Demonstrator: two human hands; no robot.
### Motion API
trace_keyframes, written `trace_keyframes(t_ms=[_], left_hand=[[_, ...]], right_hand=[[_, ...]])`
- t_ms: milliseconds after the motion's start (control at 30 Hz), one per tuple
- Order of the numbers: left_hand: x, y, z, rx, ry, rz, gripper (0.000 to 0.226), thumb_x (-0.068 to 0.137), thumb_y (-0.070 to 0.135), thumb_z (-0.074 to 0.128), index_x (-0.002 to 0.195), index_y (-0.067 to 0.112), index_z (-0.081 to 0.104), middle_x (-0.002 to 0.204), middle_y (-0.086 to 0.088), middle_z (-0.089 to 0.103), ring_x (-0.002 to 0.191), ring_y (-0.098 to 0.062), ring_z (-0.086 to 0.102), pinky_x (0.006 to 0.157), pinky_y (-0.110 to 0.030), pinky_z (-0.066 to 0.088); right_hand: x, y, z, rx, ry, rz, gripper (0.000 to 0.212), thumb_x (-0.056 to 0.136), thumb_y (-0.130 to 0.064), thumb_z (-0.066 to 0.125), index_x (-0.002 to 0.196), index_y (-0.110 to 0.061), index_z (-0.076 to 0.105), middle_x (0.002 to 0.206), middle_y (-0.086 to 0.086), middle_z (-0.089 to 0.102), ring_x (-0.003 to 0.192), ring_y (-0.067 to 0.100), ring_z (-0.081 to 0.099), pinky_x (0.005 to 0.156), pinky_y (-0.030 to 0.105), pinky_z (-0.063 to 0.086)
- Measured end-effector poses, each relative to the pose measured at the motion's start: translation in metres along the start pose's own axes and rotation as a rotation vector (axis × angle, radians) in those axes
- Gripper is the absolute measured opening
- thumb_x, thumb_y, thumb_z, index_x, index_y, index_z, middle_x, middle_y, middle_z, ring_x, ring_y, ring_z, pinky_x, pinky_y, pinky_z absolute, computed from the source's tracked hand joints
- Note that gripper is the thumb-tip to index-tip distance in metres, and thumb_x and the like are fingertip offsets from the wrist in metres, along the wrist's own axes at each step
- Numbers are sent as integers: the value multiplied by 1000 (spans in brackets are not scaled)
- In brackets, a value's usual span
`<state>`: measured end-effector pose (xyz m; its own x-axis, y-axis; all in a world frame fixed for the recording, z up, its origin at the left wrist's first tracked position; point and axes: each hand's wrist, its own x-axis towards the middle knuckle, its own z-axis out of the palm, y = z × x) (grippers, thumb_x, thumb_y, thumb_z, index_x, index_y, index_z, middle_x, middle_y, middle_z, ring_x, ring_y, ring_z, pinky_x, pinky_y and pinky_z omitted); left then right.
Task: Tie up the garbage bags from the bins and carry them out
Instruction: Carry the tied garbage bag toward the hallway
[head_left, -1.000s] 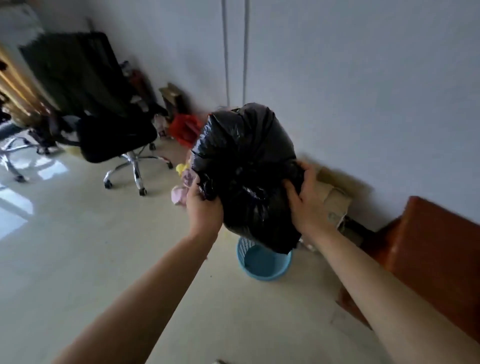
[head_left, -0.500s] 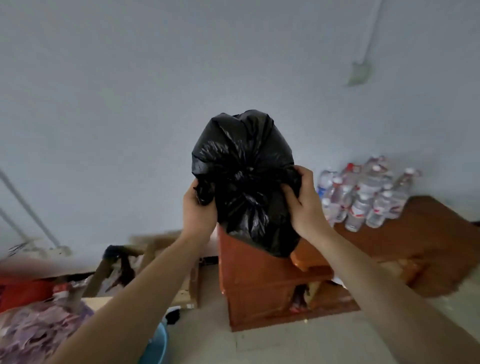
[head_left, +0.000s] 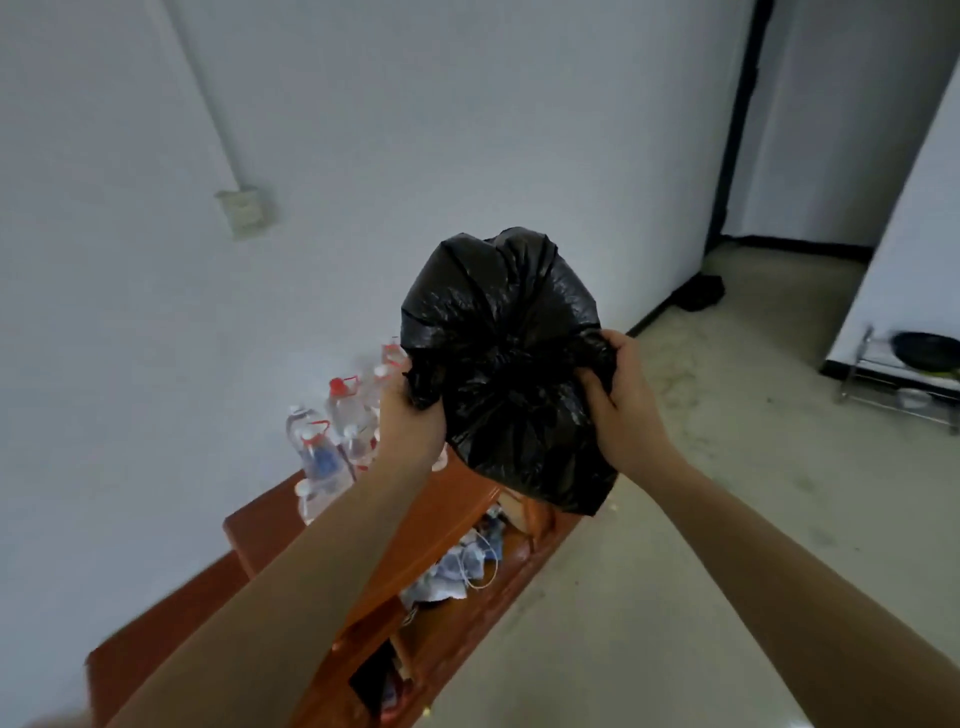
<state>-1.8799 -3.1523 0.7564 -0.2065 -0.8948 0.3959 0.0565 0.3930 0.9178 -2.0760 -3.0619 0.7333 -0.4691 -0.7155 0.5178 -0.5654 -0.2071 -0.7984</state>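
I'm seeing the black garbage bag (head_left: 506, 364) hanging in the air between both hands. The left hand (head_left: 410, 415) and right hand (head_left: 623, 405) are each gripping a bunched corner.

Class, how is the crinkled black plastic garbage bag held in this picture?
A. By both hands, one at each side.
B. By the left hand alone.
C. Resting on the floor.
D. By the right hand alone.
A: the left hand and the right hand each grip one side of the black plastic garbage bag, held up in the air.
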Motion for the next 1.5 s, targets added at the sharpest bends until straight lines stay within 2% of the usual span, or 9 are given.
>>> trace_keyframes(t_ms=[167, 333, 467, 567, 733, 867, 1133, 1267, 1500], left_hand=[[71, -46, 107, -103, -121, -27, 20, 92, 8, 63, 91, 27, 68, 85, 6, 73, 83, -10, 66, 77, -37, 55], [158, -68, 215, -238, -206, -16, 23, 96, 1, 59, 94, 22, 67, 86, 6, 70, 78, 3, 64, 71, -18, 51], [218, -85, 305, -253, -306, -102, 16, 98, 10, 60, 95, 24, 67, 87, 2, 71, 80, -10, 65, 72, -28, 52], [246, -100, 376, -247, -394, -143, 10, 98, 9, 58, 98, 14, 67, 89, -8, 69, 86, -19, 63, 73, -31, 50], [296, -128, 511, -257, -474, -178, 10, 99, 8, 58, 104, 11, 66, 94, -7, 68, 89, -17, 62, 76, -27, 51], [341, -151, 622, -230, -465, -142, 12, 97, 6, 58, 104, -1, 65, 98, -21, 69, 88, -21, 60, 76, -35, 49], [448, -150, 803, -247, -403, -142, 8, 97, 16, 61, 95, 22, 67, 89, 2, 70, 83, -9, 65, 74, -24, 55], [502, -177, 870, -262, -376, -169, 7, 96, 19, 64, 101, 16, 69, 93, -1, 73, 88, -15, 67, 80, -33, 56], [620, -253, 1009, -287, -332, -147, 7, 98, 18, 60, 98, 16, 67, 86, 0, 69, 77, -9, 63, 67, -26, 53]], right_hand=[[69, 73, -51, -100, 106, 40, 33, 101, -12, 50, 132, -14, 40, 105, -17, 55, 93, -17, 54, 77, -1, 36], [171, 132, -98, -213, 163, 90, 36, 101, -20, 50, 135, -18, 39, 114, -3, 58, 103, 13, 56, 86, 26, 39], [226, 178, -141, -275, 246, 131, 35, 101, -20, 50, 135, -20, 39, 111, -2, 59, 99, 15, 56, 83, 27, 38], [256, 221, -178, -293, 308, 171, 36, 101, -17, 50, 135, -16, 38, 110, 0, 59, 98, 19, 56, 83, 29, 38], [324, 316, -247, -318, 391, 200, 36, 101, -15, 51, 134, -14, 39, 109, 1, 59, 96, 19, 56, 81, 30, 38], [392, 393, -308, -298, 410, 201, 35, 101, -18, 50, 134, -17, 38, 110, 1, 60, 99, 21, 57, 83, 33, 41], [558, 496, -414, -260, 368, 216, 35, 102, -20, 48, 135, -19, 37, 113, -1, 58, 101, 16, 56, 85, 27, 38], [628, 547, -441, -257, 328, 202, 33, 102, -20, 49, 134, -18, 39, 111, -5, 59, 98, 12, 55, 80, 23, 38], [778, 682, -475, -251, 288, 189, 35, 102, -21, 49, 135, -19, 38, 116, -4, 60, 106, 13, 57, 87, 24, 40]])
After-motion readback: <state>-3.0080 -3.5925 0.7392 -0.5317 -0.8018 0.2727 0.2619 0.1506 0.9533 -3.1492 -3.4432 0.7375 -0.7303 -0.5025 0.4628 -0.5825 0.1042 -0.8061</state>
